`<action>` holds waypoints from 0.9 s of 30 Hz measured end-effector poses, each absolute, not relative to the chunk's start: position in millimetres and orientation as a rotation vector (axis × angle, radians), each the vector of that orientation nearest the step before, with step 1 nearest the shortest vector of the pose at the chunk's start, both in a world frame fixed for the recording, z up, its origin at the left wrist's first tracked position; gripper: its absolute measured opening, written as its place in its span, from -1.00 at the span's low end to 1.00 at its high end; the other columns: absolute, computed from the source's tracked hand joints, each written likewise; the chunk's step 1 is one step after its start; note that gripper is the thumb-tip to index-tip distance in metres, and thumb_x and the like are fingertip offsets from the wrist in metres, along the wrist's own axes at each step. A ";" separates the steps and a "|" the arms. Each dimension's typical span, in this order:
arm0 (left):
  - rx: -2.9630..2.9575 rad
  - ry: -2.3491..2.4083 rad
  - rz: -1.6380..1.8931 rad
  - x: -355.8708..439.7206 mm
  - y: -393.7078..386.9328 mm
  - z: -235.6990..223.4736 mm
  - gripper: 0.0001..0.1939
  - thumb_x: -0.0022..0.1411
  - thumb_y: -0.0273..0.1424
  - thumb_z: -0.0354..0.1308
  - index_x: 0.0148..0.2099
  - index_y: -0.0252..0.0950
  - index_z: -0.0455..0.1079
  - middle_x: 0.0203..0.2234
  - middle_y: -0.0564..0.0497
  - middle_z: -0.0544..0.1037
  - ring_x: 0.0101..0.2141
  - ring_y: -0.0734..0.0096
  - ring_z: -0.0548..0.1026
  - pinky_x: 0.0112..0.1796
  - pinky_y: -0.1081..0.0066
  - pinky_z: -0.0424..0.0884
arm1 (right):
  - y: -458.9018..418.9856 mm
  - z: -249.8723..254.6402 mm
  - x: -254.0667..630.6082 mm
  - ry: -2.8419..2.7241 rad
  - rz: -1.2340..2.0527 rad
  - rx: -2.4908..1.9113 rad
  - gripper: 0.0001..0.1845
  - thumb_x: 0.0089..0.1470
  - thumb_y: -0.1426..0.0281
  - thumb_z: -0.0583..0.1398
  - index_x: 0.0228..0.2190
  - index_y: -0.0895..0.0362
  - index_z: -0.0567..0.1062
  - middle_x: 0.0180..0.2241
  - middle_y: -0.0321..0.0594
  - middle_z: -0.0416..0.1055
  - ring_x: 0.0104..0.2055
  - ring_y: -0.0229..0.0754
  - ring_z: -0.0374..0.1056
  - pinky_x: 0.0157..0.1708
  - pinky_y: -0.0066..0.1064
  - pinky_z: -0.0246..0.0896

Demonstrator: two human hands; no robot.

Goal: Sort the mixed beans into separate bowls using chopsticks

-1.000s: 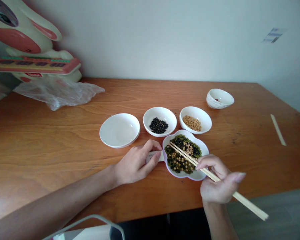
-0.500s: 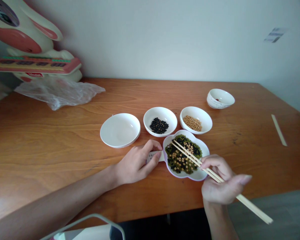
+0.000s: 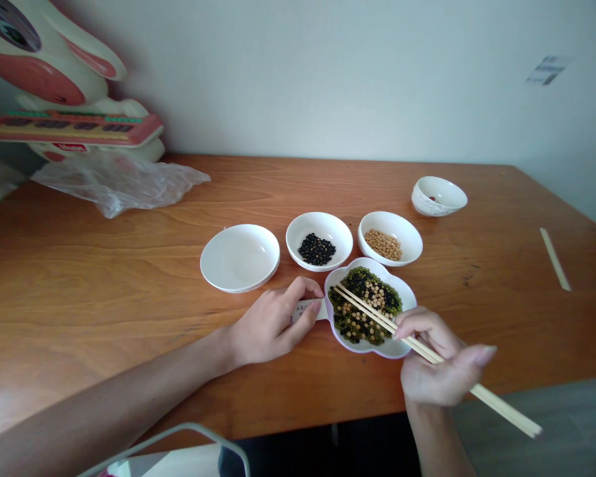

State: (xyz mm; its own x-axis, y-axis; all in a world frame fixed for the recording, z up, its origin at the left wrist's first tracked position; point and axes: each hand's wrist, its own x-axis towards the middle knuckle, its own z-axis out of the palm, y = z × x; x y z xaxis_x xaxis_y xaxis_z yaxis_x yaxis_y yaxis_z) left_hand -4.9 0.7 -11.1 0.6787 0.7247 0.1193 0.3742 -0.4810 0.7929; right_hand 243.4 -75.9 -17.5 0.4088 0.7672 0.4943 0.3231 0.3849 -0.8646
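Note:
My right hand [image 3: 440, 361] grips a pair of wooden chopsticks [image 3: 372, 315]; their tips rest in the mixed beans of a flower-shaped white dish [image 3: 397, 344] near the table's front edge. My left hand [image 3: 273, 324] pinches the dish's small handle tab [image 3: 305, 309] at its left side. Behind the dish stand three white bowls in a row: an empty one [image 3: 240, 257], one with black beans [image 3: 318, 240], one with tan soybeans [image 3: 390, 237].
A smaller white bowl [image 3: 438, 195] sits farther back right. A chopstick wrapper [image 3: 555, 258] lies near the right edge. A crumpled clear plastic bag [image 3: 119, 182] and a rabbit-shaped toy [image 3: 54, 79] are at the back left of the wooden table [image 3: 104, 278].
The chopstick tips have shifted slightly left within the bean dish; my right hand moved a little with them. My left hand has stayed on the handle.

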 end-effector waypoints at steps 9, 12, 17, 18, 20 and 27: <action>2.112 0.846 0.565 -5.0 0.7 -10.8 -0.81 0.59 -0.29 -0.05 0.15 -0.22 0.22 -0.13 -0.03 0.63 -0.29 0.35 0.59 -0.26 0.34 0.47 | -76.9 -18.7 244.5 -1.198 0.462 -1.254 -0.04 0.36 -0.21 -0.31 -0.61 0.08 0.51 -0.56 -0.14 0.43 -0.41 -0.05 0.38 -0.35 -0.22 0.21; 2.105 0.844 0.564 -4.4 1.1 -11.1 -0.80 0.59 -0.29 -0.05 0.15 -0.21 0.22 -0.12 -0.05 0.64 -0.27 0.33 0.62 -0.23 0.32 0.49 | -77.4 -18.9 244.6 -1.187 0.464 -1.258 -0.04 0.36 -0.22 -0.31 -0.61 0.08 0.51 -0.56 -0.14 0.43 -0.41 -0.05 0.38 -0.35 -0.21 0.21; 2.106 0.836 0.578 -4.0 1.0 -11.1 -0.81 0.59 -0.30 -0.04 0.15 -0.21 0.22 -0.12 -0.04 0.63 -0.26 0.33 0.61 -0.23 0.32 0.49 | -77.5 -20.9 244.2 -1.190 0.491 -1.278 -0.04 0.36 -0.22 -0.31 -0.59 0.09 0.52 -0.53 -0.14 0.44 -0.40 -0.06 0.38 -0.37 -0.23 0.19; 2.107 0.837 0.578 -4.2 0.9 -10.9 -0.81 0.59 -0.30 -0.04 0.15 -0.20 0.22 -0.12 -0.03 0.63 -0.26 0.34 0.61 -0.22 0.32 0.49 | -77.4 -21.3 244.0 -1.188 0.493 -1.278 -0.04 0.36 -0.22 -0.30 -0.59 0.09 0.53 -0.53 -0.15 0.44 -0.41 -0.07 0.37 -0.38 -0.23 0.18; 2.106 0.838 0.577 -4.5 0.6 -10.7 -0.82 0.59 -0.30 -0.04 0.15 -0.20 0.22 -0.11 -0.02 0.62 -0.26 0.35 0.60 -0.23 0.33 0.48 | -77.1 -21.9 243.5 -1.186 0.488 -1.268 -0.05 0.37 -0.21 -0.29 -0.58 0.09 0.53 -0.53 -0.15 0.44 -0.42 -0.08 0.36 -0.40 -0.25 0.16; 2.098 0.834 0.577 -4.3 0.8 -10.8 -0.83 0.59 -0.31 -0.03 0.14 -0.20 0.22 -0.12 -0.01 0.61 -0.27 0.37 0.58 -0.25 0.35 0.45 | -78.8 -23.3 243.8 -1.179 0.516 -1.267 -0.06 0.39 -0.19 -0.28 -0.57 0.09 0.54 -0.51 -0.14 0.45 -0.38 -0.06 0.38 -0.36 -0.23 0.18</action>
